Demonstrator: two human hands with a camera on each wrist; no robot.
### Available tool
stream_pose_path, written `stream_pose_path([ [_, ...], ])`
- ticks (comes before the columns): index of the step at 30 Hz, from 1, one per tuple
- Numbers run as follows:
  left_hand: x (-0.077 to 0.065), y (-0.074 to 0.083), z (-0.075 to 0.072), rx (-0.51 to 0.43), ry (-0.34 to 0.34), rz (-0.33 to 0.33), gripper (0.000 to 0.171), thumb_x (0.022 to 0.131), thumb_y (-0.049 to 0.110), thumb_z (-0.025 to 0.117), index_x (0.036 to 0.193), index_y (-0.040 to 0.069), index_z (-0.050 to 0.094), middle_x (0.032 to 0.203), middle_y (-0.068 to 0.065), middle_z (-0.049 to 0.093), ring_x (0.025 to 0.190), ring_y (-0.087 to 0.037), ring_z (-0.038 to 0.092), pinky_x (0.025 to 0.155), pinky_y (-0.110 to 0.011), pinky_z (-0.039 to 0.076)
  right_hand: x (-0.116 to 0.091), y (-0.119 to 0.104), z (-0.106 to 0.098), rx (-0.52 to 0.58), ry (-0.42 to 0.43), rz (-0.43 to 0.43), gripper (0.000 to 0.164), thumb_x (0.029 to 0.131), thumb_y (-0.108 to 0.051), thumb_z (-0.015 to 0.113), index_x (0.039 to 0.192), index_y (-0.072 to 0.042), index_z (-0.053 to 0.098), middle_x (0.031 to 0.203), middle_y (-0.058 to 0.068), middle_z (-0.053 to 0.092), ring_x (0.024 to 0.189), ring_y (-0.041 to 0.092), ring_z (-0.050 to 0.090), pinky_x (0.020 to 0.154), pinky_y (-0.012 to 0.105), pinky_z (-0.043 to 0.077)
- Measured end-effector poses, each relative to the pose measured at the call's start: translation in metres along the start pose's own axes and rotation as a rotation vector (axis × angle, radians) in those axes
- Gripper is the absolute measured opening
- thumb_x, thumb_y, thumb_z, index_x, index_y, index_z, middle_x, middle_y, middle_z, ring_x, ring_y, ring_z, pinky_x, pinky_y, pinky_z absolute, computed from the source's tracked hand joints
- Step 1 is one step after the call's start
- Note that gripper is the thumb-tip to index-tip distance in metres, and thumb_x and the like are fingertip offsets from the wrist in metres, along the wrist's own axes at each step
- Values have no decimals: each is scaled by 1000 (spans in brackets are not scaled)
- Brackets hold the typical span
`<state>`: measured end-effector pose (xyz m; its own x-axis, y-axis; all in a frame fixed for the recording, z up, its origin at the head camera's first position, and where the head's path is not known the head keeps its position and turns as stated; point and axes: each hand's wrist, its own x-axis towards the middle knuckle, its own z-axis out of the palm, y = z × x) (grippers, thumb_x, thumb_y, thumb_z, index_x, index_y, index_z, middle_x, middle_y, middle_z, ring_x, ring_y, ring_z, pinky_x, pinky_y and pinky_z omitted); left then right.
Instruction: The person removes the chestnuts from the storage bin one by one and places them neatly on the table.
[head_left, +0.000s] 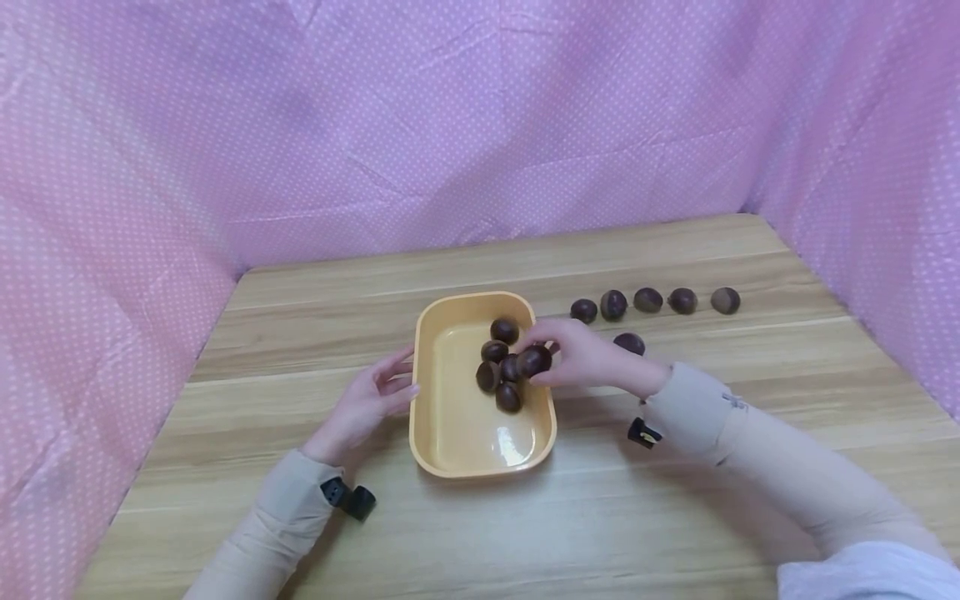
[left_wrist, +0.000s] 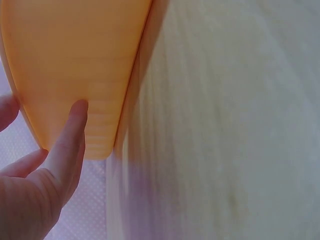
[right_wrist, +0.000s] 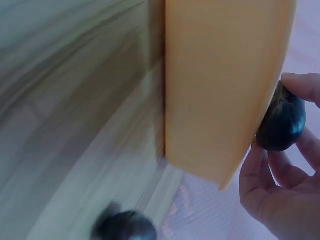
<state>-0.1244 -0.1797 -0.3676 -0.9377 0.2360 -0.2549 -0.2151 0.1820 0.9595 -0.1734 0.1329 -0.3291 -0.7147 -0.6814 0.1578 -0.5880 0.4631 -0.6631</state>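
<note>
A dark brown chestnut is pinched between thumb and fingers of my right hand, just over the right rim of a yellow-orange tray. Inside the tray, several chestnuts lie clustered in its right half. My left hand is at the tray's left side, its fingertips touching the outer wall, as the left wrist view shows, and the fingers fairly straight. The right wrist view has the tray's outer wall beside the held chestnut.
Right of the tray, several chestnuts lie in a rough row on the wooden table. One more chestnut sits nearer, just behind my right wrist. A pink dotted cloth hangs around the table's back and sides.
</note>
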Motion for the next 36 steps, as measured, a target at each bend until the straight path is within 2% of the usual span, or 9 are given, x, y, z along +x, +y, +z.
stream_pose_path([
  [6,1,-1,-1,-1,-1,5,67,91,-1,56,149,5,24,142,-28,37,129,-40,42,86,-24,54,-18,9,-9,-25,45,32,37,68,-7,79,103,-8,68,105,5,67,93,21,60,77,42,54],
  [10,0,-1,-1,1,-2,11,67,91,-1,57,149,4,25,141,-28,37,126,-37,47,86,-24,54,-27,16,-15,-58,63,58,38,67,-7,80,103,-10,69,103,4,68,95,22,60,85,44,52],
  [12,-1,0,-1,6,-5,18,67,91,0,58,149,5,26,140,-28,38,123,-33,50,86,-24,54,-32,21,-17,-56,68,65,38,68,-5,79,104,-8,68,104,6,68,100,24,61,89,44,51],
  [15,-2,0,-1,14,-12,31,66,91,1,59,149,4,26,139,-28,39,119,-28,53,86,-25,54,-41,29,-21,-34,75,90,38,69,-3,79,105,-4,68,106,11,67,100,28,61,86,42,53],
  [17,-2,0,0,14,-15,34,66,91,1,59,149,4,26,139,-28,40,118,-27,54,86,-25,54,-47,34,-24,-22,84,114,38,70,-2,79,106,-3,67,107,12,67,98,28,61,83,40,55],
  [20,-1,0,0,9,-16,32,66,91,1,58,148,4,26,139,-28,40,118,-28,53,86,-26,55,-56,40,-31,-28,96,154,38,70,-3,80,106,-4,67,107,10,68,99,26,61,84,39,54],
  [25,0,-1,1,-7,-16,30,66,91,0,58,148,4,26,140,-27,40,118,-25,54,86,-26,55,-71,49,-45,-49,129,200,39,71,-5,80,108,-4,67,105,8,68,97,17,60,85,38,54],
  [32,-1,-1,0,-13,-26,36,66,91,0,57,149,3,24,140,-28,38,120,-28,52,87,-25,54,-86,64,-66,-92,207,180,37,71,-6,81,106,-4,67,103,10,68,91,-10,51,79,28,56],
  [36,-2,0,0,-2,-18,28,65,92,0,57,149,3,25,141,-27,38,122,-31,50,87,-25,54,-90,69,-79,-134,222,214,36,72,-5,80,106,-2,68,100,11,68,88,-13,48,78,29,56],
])
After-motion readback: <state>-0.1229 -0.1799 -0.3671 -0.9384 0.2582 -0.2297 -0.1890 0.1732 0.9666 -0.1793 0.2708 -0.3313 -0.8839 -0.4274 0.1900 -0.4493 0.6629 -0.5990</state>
